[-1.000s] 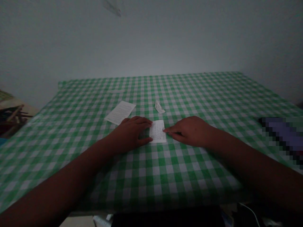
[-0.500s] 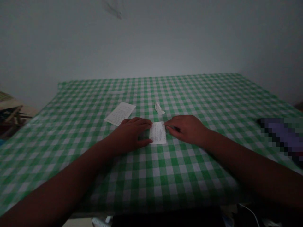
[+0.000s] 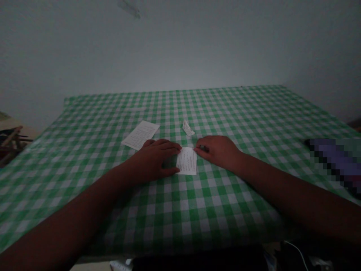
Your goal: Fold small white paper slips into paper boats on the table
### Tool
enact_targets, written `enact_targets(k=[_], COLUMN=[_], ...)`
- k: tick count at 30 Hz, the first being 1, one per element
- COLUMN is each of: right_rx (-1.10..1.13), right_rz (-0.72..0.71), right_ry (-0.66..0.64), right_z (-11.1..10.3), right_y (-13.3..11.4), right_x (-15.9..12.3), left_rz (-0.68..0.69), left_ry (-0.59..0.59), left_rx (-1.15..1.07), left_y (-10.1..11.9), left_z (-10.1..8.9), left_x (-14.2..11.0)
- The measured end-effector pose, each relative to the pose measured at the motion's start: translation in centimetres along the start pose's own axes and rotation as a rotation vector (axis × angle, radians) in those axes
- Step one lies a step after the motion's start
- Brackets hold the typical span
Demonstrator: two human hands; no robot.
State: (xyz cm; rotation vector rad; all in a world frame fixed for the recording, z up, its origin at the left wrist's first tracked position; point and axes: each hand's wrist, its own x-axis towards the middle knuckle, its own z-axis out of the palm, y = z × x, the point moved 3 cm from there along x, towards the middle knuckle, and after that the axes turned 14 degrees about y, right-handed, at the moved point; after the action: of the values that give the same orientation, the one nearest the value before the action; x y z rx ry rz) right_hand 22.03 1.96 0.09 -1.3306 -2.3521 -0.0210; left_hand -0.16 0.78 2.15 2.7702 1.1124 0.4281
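Note:
A small rectangle of white paper (image 3: pixel 187 161) with lines of writing, apparently folded, lies flat in front of me. My left hand (image 3: pixel 154 159) reaches it from the left, thumb and fingers spread, with fingertips at the upper left corner and the thumb low on the left edge. At the upper right corner, my right hand (image 3: pixel 219 151) has thumb and fingertips closed together on the paper's edge. Beyond my left hand lies a larger sheet of written paper (image 3: pixel 141 134), partly behind the fingers. Farther back sits a small folded paper piece (image 3: pixel 187 128), partly raised.
A green-and-white checked cloth (image 3: pixel 180 214) covers the table, which meets a plain wall (image 3: pixel 180 45) at the back. A dark, pixelated flat object (image 3: pixel 335 162) lies at the right. Wooden pieces (image 3: pixel 12 141) stand off the table's left side.
My right fingertips have shifted slightly along the top right corner of the small paper. The whole view has moved a little; the other papers lie as before.

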Motion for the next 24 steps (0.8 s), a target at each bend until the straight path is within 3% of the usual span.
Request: enact_targets(k=[6,12,18,24], right_rx=[-0.059,-0.066,0.02,0.182], right_rz=[0.105,-0.077,-0.303,-0.292], right_ry=[0.007,-0.006,-0.164,-0.239], right_z=[0.1,-0.5,-1.5,-1.7], right_y=[0.1,-0.6,-2.4,-2.7], right_x=[0.5,-0.2,-1.5,-2.0], left_rz=[-0.003,0.0,-0.004,-0.013], left_ry=[0.002,0.013,0.011,0.001], left_rx=[0.0,0.008,0.008,0.012], left_y=[0.0,0.0,0.2,0.4], left_z=[0.1,0.1,-0.1,-0.3], left_x=[0.0,-0.1,-0.1,-0.1])
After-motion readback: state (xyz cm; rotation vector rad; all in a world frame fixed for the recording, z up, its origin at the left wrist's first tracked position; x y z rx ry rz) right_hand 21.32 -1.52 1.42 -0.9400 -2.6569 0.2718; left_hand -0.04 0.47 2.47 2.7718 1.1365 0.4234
